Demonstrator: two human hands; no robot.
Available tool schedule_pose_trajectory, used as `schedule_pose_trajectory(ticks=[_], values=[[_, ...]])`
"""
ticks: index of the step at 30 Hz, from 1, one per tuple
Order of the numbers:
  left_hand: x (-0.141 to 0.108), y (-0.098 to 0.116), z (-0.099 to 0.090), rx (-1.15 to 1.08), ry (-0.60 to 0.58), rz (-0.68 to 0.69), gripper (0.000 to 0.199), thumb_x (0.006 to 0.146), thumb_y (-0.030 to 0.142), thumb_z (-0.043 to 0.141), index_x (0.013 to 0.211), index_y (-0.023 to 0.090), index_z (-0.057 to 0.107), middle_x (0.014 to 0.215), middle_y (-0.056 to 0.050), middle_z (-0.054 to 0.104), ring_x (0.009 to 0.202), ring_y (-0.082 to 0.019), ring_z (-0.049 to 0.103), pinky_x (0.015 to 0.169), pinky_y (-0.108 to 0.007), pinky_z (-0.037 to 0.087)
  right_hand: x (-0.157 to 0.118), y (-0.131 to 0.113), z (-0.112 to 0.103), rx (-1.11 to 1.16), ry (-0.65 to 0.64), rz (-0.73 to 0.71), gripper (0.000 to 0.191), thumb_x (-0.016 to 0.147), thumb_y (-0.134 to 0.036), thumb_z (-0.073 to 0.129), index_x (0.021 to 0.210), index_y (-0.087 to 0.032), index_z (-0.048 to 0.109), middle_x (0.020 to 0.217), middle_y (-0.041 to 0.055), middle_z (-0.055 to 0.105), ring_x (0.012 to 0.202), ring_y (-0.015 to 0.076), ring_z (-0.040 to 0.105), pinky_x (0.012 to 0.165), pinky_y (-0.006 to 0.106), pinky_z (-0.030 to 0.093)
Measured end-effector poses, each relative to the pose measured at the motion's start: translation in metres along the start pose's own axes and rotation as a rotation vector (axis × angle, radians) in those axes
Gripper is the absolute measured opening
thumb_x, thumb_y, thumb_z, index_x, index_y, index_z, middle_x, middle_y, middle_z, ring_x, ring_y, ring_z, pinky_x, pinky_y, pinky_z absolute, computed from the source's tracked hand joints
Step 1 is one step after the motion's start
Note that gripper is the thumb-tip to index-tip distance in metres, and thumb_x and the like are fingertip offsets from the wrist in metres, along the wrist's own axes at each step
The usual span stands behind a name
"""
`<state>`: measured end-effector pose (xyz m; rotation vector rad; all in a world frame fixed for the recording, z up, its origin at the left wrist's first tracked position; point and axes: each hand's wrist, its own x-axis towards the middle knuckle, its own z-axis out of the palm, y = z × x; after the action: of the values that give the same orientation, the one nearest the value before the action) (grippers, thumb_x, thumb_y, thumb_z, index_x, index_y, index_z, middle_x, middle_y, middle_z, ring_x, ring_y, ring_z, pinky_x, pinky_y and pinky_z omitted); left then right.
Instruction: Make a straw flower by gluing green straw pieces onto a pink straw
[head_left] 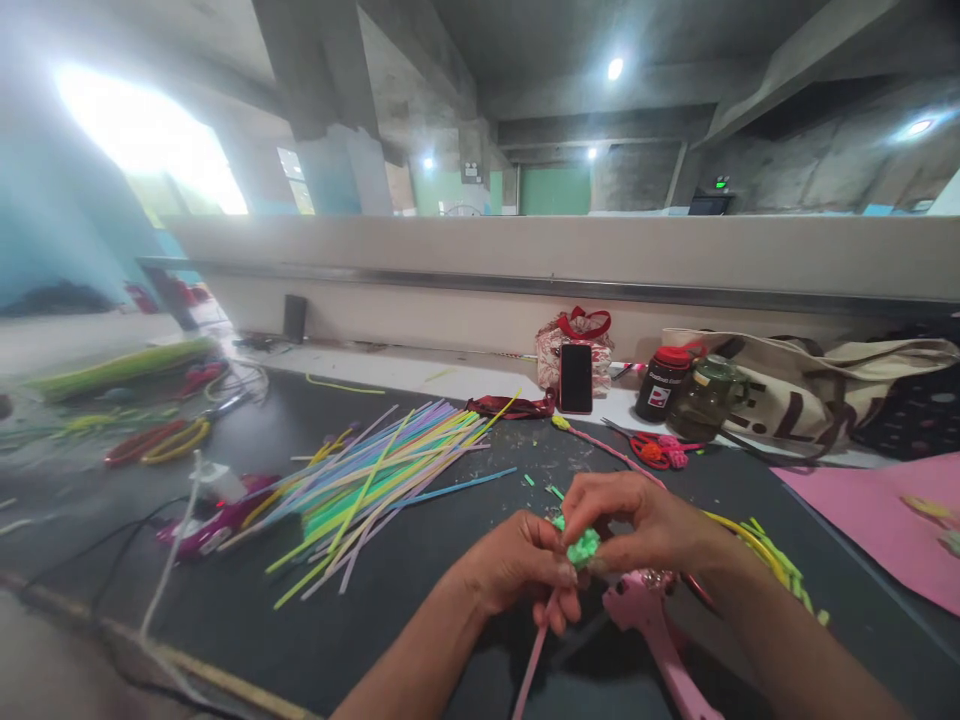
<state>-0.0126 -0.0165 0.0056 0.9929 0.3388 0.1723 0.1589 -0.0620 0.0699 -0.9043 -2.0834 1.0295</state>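
My left hand (517, 565) has its fingers pinched around a bright green fluffy pipe-cleaner flower (583, 548) and its thin pink stem (532, 665), which hangs down toward the table's front. From the right, my right hand (634, 520) grips the same flower head between thumb and fingers. Part of the flower is covered by the fingertips. Just below my right hand lies a pale pink plastic tool (660, 640), partly hidden. Small green clippings (553, 492) are scattered beyond the hands.
Many coloured pipe cleaners (397, 470) lie spread to the left, near a magenta corded device (217, 520). Behind are red-handled scissors (651, 450), a phone (576, 378), a red-lidded bottle (663, 383) and a canvas bag (810, 390). Pink sheet (862, 510) at right.
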Motion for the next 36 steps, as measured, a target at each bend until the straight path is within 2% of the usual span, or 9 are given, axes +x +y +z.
schedule_pose_trajectory(ticks=[6, 8, 11, 13, 15, 18, 21, 26, 36], values=[[0.002, -0.001, 0.004, 0.054, 0.083, 0.033, 0.019, 0.054, 0.024, 0.066, 0.058, 0.007, 0.061, 0.049, -0.005, 0.063, 0.037, -0.012, 0.056, 0.032, -0.016, 0.036, 0.000, -0.002, -0.002, -0.006, -0.007, 0.005, 0.018, 0.067, -0.021, 0.065, 0.085, -0.018, 0.066, 0.079, 0.0018, 0.055, 0.075, 0.0130, 0.052, 0.065, 0.025, 0.041], [0.003, -0.001, 0.006, 0.080, 0.135, 0.094, 0.016, 0.055, 0.023, 0.064, 0.056, 0.008, 0.060, 0.049, -0.005, 0.062, 0.037, -0.012, 0.055, 0.033, -0.016, 0.036, -0.002, -0.001, -0.003, -0.004, 0.011, 0.037, 0.027, 0.065, -0.022, 0.067, 0.091, -0.020, 0.064, 0.085, 0.0014, 0.054, 0.074, 0.0125, 0.051, 0.064, 0.024, 0.040], [0.004, 0.003, 0.010, 0.121, 0.310, 0.245, 0.013, 0.059, 0.022, 0.061, 0.058, 0.009, 0.062, 0.050, -0.004, 0.061, 0.039, -0.011, 0.055, 0.035, -0.016, 0.036, -0.003, 0.005, -0.005, 0.051, 0.076, 0.089, 0.051, 0.059, -0.026, 0.071, 0.107, -0.023, 0.054, 0.094, 0.0011, 0.050, 0.074, 0.0123, 0.050, 0.062, 0.024, 0.041], [0.004, 0.006, 0.014, 0.164, 0.431, 0.327, 0.014, 0.061, 0.022, 0.059, 0.066, 0.010, 0.064, 0.052, -0.003, 0.062, 0.042, -0.011, 0.055, 0.038, -0.017, 0.037, -0.002, 0.010, -0.005, 0.092, 0.111, 0.122, 0.059, 0.058, -0.026, 0.071, 0.112, -0.024, 0.048, 0.093, 0.0006, 0.050, 0.074, 0.0126, 0.050, 0.062, 0.024, 0.041], [0.004, 0.010, 0.017, 0.227, 0.495, 0.371, 0.016, 0.062, 0.022, 0.059, 0.072, 0.011, 0.065, 0.052, -0.002, 0.061, 0.044, -0.010, 0.053, 0.040, -0.018, 0.037, 0.001, 0.014, -0.005, 0.114, 0.128, 0.145, 0.055, 0.060, -0.025, 0.069, 0.112, -0.023, 0.048, 0.089, 0.0002, 0.051, 0.073, 0.0126, 0.050, 0.061, 0.023, 0.041], [0.004, 0.010, 0.020, 0.320, 0.550, 0.399, 0.011, 0.062, 0.019, 0.059, 0.066, 0.011, 0.065, 0.049, 0.000, 0.058, 0.043, -0.009, 0.050, 0.042, -0.018, 0.037, 0.004, 0.016, -0.002, 0.112, 0.173, 0.119, 0.038, 0.064, -0.025, 0.066, 0.101, -0.020, 0.056, 0.088, 0.0010, 0.051, 0.073, 0.0132, 0.050, 0.063, 0.025, 0.041], [0.004, 0.008, 0.020, 0.328, 0.542, 0.406, 0.007, 0.059, 0.017, 0.061, 0.061, 0.011, 0.064, 0.052, 0.000, 0.059, 0.046, -0.008, 0.050, 0.044, -0.017, 0.037, 0.005, 0.015, -0.001, 0.074, 0.208, 0.089, 0.024, 0.066, -0.025, 0.063, 0.089, -0.019, 0.062, 0.085, 0.0019, 0.052, 0.075, 0.0146, 0.050, 0.064, 0.026, 0.041], [0.002, 0.009, 0.015, 0.243, 0.406, 0.326, 0.023, 0.062, 0.024, 0.060, 0.080, 0.011, 0.064, 0.065, -0.005, 0.063, 0.056, -0.013, 0.056, 0.045, -0.019, 0.040, 0.004, 0.014, -0.003, 0.089, 0.196, 0.113, 0.020, 0.067, -0.022, 0.062, 0.087, -0.019, 0.063, 0.082, 0.0015, 0.053, 0.071, 0.0131, 0.052, 0.062, 0.025, 0.042], [0.002, 0.006, 0.008, 0.153, 0.363, 0.192, 0.015, 0.059, 0.024, 0.064, 0.060, 0.010, 0.060, 0.053, -0.004, 0.062, 0.047, -0.013, 0.058, 0.038, -0.017, 0.036, 0.005, 0.011, 0.000, 0.036, 0.191, 0.099, 0.023, 0.066, -0.025, 0.064, 0.088, -0.018, 0.064, 0.083, 0.0024, 0.054, 0.073, 0.0136, 0.051, 0.062, 0.025, 0.041]])
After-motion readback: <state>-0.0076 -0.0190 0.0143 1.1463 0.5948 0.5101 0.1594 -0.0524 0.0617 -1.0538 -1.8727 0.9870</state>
